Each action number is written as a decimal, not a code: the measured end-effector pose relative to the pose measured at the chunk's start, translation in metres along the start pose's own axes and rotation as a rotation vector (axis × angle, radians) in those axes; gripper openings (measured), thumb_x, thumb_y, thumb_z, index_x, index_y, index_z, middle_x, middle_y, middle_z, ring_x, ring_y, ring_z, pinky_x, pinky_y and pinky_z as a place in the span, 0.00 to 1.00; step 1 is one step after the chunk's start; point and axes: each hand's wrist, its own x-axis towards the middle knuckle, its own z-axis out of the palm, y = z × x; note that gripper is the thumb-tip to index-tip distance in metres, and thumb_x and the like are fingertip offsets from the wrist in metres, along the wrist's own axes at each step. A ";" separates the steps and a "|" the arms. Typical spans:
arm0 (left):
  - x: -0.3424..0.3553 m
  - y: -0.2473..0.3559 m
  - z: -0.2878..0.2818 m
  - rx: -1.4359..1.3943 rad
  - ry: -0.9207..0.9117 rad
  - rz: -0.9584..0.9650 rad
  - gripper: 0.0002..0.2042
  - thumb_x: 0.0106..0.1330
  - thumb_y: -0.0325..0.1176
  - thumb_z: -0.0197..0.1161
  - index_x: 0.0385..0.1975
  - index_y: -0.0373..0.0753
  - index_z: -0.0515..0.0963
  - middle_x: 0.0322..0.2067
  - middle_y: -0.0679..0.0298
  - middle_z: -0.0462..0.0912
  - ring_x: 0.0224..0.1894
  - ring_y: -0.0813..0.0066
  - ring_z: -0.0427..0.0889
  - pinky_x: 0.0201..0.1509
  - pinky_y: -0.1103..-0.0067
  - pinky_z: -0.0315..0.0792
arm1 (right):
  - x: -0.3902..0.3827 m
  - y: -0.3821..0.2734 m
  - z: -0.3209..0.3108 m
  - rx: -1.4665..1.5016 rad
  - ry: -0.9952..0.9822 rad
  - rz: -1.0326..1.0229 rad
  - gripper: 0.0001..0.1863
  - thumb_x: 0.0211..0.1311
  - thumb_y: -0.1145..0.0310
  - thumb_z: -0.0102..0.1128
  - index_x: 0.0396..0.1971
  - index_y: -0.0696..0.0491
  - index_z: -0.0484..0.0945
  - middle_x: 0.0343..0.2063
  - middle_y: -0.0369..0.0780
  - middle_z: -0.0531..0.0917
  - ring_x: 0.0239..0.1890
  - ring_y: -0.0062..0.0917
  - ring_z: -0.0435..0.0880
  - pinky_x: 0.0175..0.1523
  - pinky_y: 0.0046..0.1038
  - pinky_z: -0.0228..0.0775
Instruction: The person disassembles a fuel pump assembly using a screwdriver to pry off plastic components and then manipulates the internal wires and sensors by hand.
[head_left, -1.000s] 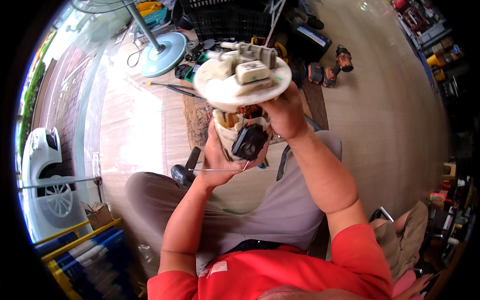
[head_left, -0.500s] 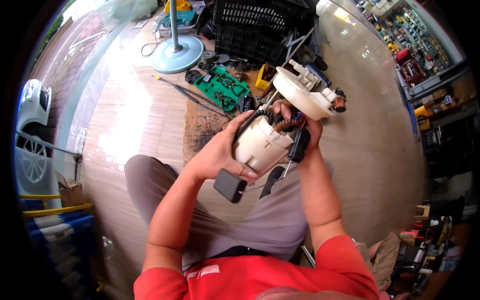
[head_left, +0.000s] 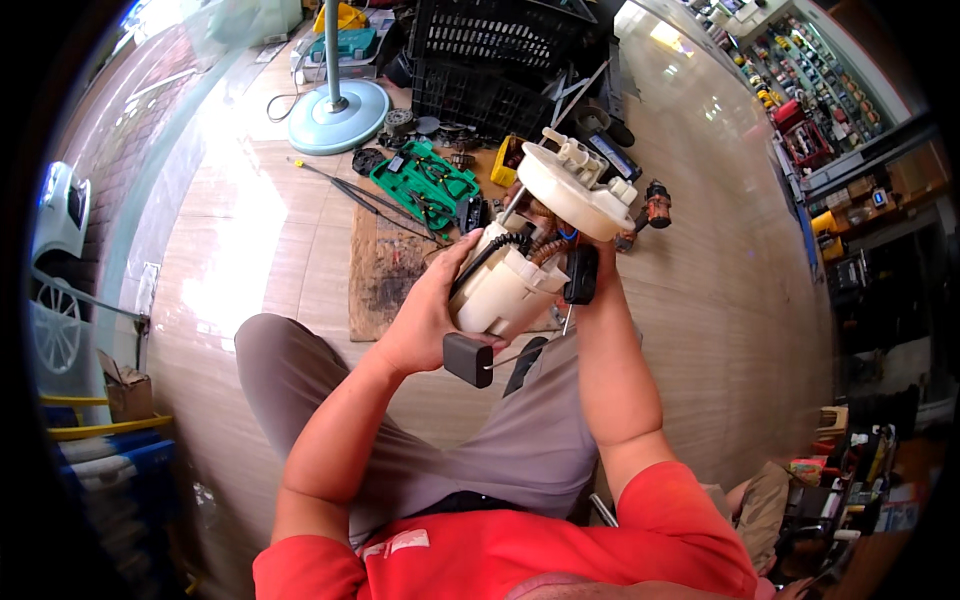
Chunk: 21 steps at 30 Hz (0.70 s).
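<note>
A cream-white fuel pump module [head_left: 505,295] is held up in front of me, tilted, its round top flange [head_left: 575,190] leaning to the upper right. My left hand [head_left: 425,315] wraps round the cup-shaped body from the left. Under the flange, my right hand [head_left: 606,262] grips the right side; most of its fingers are hidden. Between flange and body run a metal rod, a black corrugated hose [head_left: 490,255], a brown corrugated hose and thin coloured wires. A black float [head_left: 467,360] on a wire arm hangs below the body. Near my right hand sits a black block [head_left: 580,275].
Beyond my hands, a stained board [head_left: 385,265] lies on the tiled floor. Further off are a green tool case [head_left: 425,185], a yellow bin [head_left: 507,160], stacked black crates [head_left: 480,95] and a round blue stand base [head_left: 338,118]. An orange-and-black power tool [head_left: 658,205] is at the right.
The module has turned slightly in my hands and shifted a little left in view. My right fingers, seen under the flange before, are now mostly hidden. The whole scene has shifted left.
</note>
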 end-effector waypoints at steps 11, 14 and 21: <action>-0.008 -0.010 -0.009 0.495 0.359 0.135 0.53 0.40 0.29 0.84 0.68 0.35 0.55 0.60 0.46 0.67 0.60 0.55 0.72 0.64 0.67 0.68 | -0.012 0.017 0.039 0.115 -0.005 0.059 0.38 0.69 0.44 0.56 0.67 0.58 0.62 0.60 0.43 0.74 0.62 0.31 0.73 0.66 0.34 0.62; -0.011 -0.021 -0.007 0.611 0.375 0.221 0.54 0.37 0.30 0.85 0.66 0.36 0.55 0.61 0.44 0.67 0.62 0.49 0.72 0.64 0.64 0.68 | -0.013 0.026 0.051 -0.274 -0.096 -0.263 0.40 0.65 0.47 0.62 0.67 0.59 0.62 0.60 0.42 0.74 0.62 0.27 0.72 0.66 0.31 0.61; -0.015 -0.031 0.002 0.631 0.370 0.353 0.54 0.36 0.31 0.85 0.64 0.39 0.54 0.62 0.42 0.67 0.62 0.43 0.72 0.63 0.61 0.69 | -0.020 0.007 0.040 -0.618 -0.070 -0.128 0.35 0.60 0.56 0.71 0.61 0.62 0.69 0.57 0.39 0.77 0.59 0.25 0.73 0.66 0.28 0.61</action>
